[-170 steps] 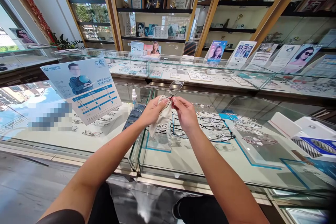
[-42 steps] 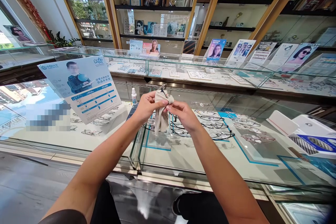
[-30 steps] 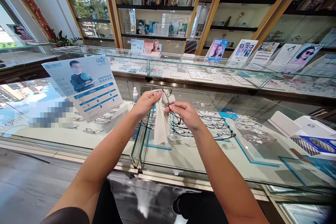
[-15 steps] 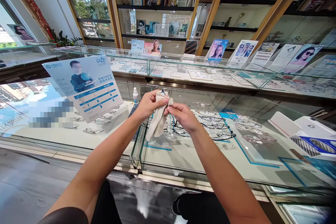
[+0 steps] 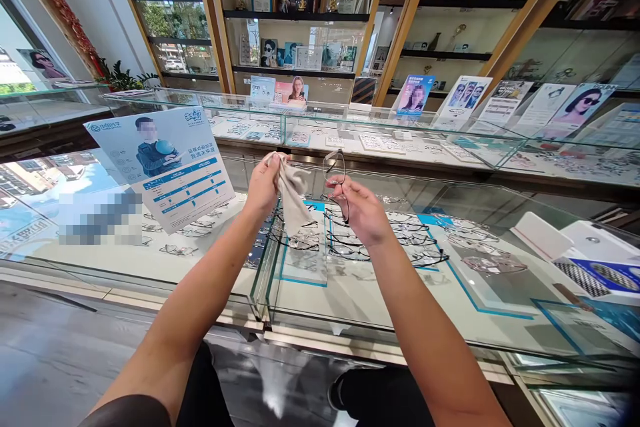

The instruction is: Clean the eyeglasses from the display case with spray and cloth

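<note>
My left hand [image 5: 263, 181] is closed on a beige cleaning cloth [image 5: 294, 192], which hangs down to the right of it. My right hand [image 5: 361, 209] pinches a thin dark-rimmed pair of glasses [image 5: 336, 173], held up with the lenses above the fingers. Cloth and glasses are a little apart. Both hands hover above a glass display counter [image 5: 350, 293] with rows of eyeglass frames [image 5: 395, 240] inside.
A blue-and-white advertising sign [image 5: 165, 163] stands on the counter at left. A white box and a blue patterned case [image 5: 595, 267] lie at right. A second glass counter [image 5: 380, 140] with leaflets runs behind, and shelves [image 5: 300, 17] line the back wall.
Half a second ago the cloth was wrapped round the glasses between both hands. Now the hands have parted: the left has lifted the cloth away leftward, the right holds the glasses bare.
</note>
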A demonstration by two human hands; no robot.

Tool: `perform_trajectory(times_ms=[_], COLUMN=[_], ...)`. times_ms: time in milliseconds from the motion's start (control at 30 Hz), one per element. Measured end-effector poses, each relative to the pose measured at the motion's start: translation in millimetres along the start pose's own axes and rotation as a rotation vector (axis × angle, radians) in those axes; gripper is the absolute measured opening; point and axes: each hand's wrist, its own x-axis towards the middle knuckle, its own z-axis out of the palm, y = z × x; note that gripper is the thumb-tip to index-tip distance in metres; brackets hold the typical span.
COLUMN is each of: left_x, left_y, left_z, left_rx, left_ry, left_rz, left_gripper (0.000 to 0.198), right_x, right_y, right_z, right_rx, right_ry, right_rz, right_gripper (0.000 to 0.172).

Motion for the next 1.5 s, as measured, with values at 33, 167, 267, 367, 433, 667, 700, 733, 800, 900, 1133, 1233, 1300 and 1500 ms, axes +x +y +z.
perform_trajectory(times_ms=[33,167,267,367,433,667,700,733,800,900,1133,1233,1300,1500], left_x=[1.2,-4.0,-14.4,-23.2,-26.0,-23.2,-22.8,-22.5,-22.6,-23.2,-22.3,-21.6,-21.2,-18.2], left_y=[1.1,1.8,0.2,-2.1,-3.6,-7.0,-7.4,-7.7,-8.3,-8.2,-6.3,-5.3,-5.9,-12.8], left_z=[-1.9,-3.8,-0.1,3.3,3.9,1.0,0.6,0.2,-0.8,-2.4,-2.3,-1.9,-2.6,-6.6], left_rx=[-0.002,0.149,0.414,0.596,0.67,0.798,0.799,0.797,0.794,0.79,0.785,0.812,0.824,0.947], left_ry=[0.013,0.016,0.017,-0.043,-0.115,-0.14,-0.13,-0.122,-0.124,-0.191,-0.316,-0.292,-0.291,-0.308], left_rz=[0.015,0.07,0.236,0.411,0.485,0.651,0.665,0.675,0.692,0.687,0.657,0.616,0.632,0.889], left_gripper=[0.051,0.045,0.038,0.032,0.027,0.026,0.026,0.025,0.021,0.026,0.078,0.079,0.079,0.072], right_x=[0.1,0.4,0.9,1.4,1.6,2.3,2.6,2.8,3.2,3.3,1.5,1.0,0.8,0.8], right_y=[-1.5,-3.2,-2.8,-4.9,-8.2,-18.3,-18.7,-19.0,-19.0,-18.7,-19.5,-18.9,-18.4,-19.3], right_z=[-1.2,-1.8,-0.6,-1.6,-4.5,-19.8,-21.0,-21.9,-22.8,-23.3,-24.9,-25.9,-26.4,-26.4], right_rx=[0.006,-0.01,-0.019,-0.025,-0.041,-0.143,-0.15,-0.159,-0.185,-0.23,-0.32,-0.341,-0.342,-0.353], right_ry=[0.01,0.026,0.016,0.016,0.024,-0.034,-0.042,-0.05,-0.074,-0.136,-0.277,-0.329,-0.346,-0.361], right_rz=[-0.007,-0.014,0.001,0.008,0.005,0.002,0.004,0.008,0.015,0.027,0.008,0.001,-0.003,-0.006], right_gripper=[0.031,0.033,0.034,0.032,0.031,0.035,0.036,0.036,0.036,0.036,0.037,0.036,0.035,0.035])
